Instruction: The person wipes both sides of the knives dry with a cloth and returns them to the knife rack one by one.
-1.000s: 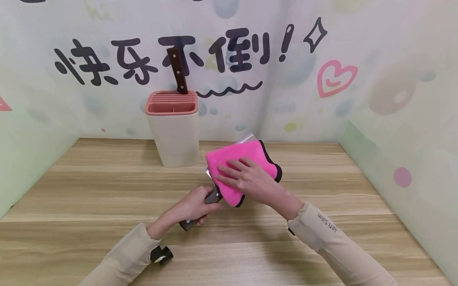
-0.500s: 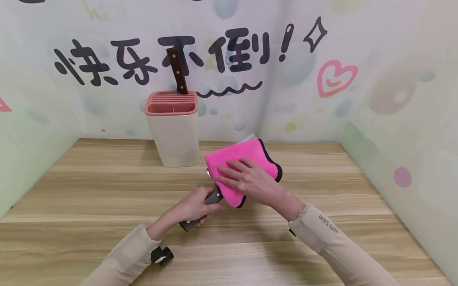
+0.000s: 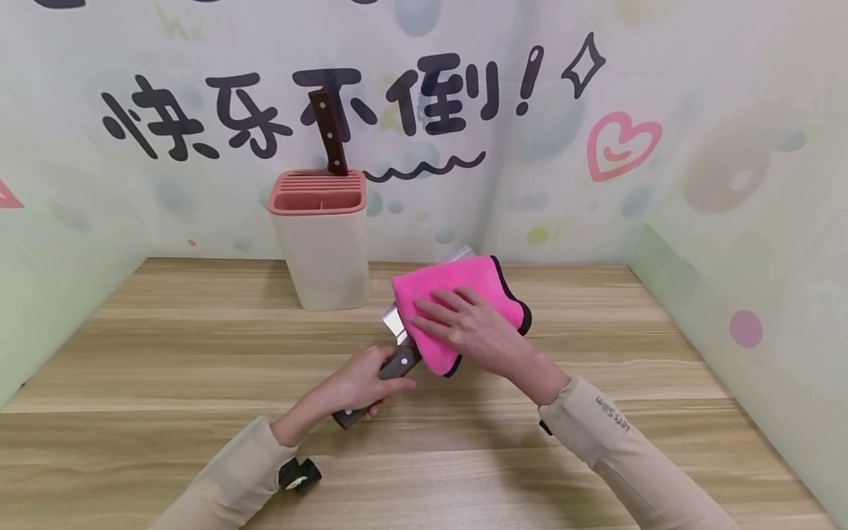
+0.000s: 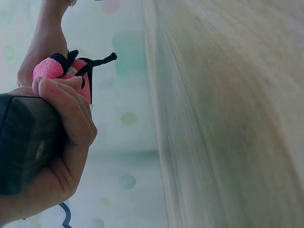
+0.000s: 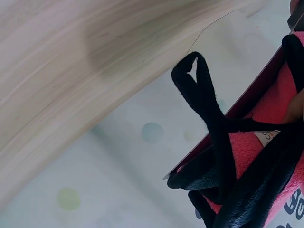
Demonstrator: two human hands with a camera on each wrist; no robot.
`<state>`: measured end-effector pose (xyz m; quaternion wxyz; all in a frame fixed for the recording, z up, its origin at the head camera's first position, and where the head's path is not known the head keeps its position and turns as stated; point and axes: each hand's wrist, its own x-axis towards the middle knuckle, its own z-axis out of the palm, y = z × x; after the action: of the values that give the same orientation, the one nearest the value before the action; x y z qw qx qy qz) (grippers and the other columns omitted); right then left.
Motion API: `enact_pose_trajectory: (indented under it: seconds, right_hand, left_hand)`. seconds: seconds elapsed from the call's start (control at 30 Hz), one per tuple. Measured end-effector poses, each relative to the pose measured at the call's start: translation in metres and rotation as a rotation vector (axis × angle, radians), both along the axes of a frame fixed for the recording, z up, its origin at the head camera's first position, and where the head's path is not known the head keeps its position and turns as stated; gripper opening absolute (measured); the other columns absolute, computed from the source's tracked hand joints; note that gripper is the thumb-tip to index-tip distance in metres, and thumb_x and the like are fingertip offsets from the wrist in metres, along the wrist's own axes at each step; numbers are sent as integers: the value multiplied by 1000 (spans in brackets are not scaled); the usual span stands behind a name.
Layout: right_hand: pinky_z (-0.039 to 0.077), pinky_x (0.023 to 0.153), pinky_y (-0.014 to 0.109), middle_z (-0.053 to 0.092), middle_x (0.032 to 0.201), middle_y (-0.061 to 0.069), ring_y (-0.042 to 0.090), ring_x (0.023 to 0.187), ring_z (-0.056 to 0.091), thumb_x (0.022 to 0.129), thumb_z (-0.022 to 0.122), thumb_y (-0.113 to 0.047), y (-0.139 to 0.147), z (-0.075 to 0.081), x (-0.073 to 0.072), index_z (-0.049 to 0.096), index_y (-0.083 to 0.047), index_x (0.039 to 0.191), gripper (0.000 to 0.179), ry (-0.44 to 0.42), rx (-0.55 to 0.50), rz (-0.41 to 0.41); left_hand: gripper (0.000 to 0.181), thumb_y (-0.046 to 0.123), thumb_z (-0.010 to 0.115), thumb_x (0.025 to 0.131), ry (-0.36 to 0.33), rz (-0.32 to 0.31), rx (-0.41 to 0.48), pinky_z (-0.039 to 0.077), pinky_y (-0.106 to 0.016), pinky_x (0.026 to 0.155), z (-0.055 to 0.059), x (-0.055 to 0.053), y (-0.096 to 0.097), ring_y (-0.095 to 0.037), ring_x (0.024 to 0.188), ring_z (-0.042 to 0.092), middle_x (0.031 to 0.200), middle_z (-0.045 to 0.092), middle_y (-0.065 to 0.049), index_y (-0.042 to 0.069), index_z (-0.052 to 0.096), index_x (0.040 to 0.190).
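One knife (image 3: 401,361) slants up and right in the head view, its dark handle inside the left grip (image 3: 367,379), which wraps it with curled fingers. The right grip (image 3: 473,333) is narrow, pinching a pink cloth (image 3: 457,274) about the blade with fingers spread over the upper face; bare metal shows beside the handle and at the far end, which overlaps the back edge of the tabletop (image 3: 199,368). Just left of the blade stands a white knife block (image 3: 322,261) with a second knife (image 3: 329,132) in it, while broad tabletop extends to either side. From the left wrist, the handle's butt fills the left grip, the cloth lies just past the fingers, and wall (image 4: 123,156) separates them from the tabletop at right. From the right wrist, black trim hangs off the cloth, the blade's straight edge runs alongside it, and the tabletop's slanting edge sits well apart.
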<state>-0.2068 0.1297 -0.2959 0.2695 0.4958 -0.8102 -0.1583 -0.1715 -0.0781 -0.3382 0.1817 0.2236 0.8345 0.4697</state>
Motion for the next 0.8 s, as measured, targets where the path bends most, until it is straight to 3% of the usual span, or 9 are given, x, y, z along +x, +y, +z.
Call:
enact_pose_trajectory:
  seconds: [0.4,0.8]
  right_hand:
    - [42,89,37,52,126,4,26,112,48,74,68,-1,9,2,-10,55,-18,123,53,22,-70,-98]
    - [45,85,40,54,123,7,27,110,50,73,69,0,19,2,-18,54,-15,123,54,-17,-153,-192]
  left_hand:
    - [19,14,60,85,16,0,4,42,-27,31,1,1,-1,-7,31,42,44,44,-1,2,46,82]
    - [18,11,60,84,55,-8,7,42,-29,30,-1,1,-1,-7,30,42,43,44,0,2,45,81]
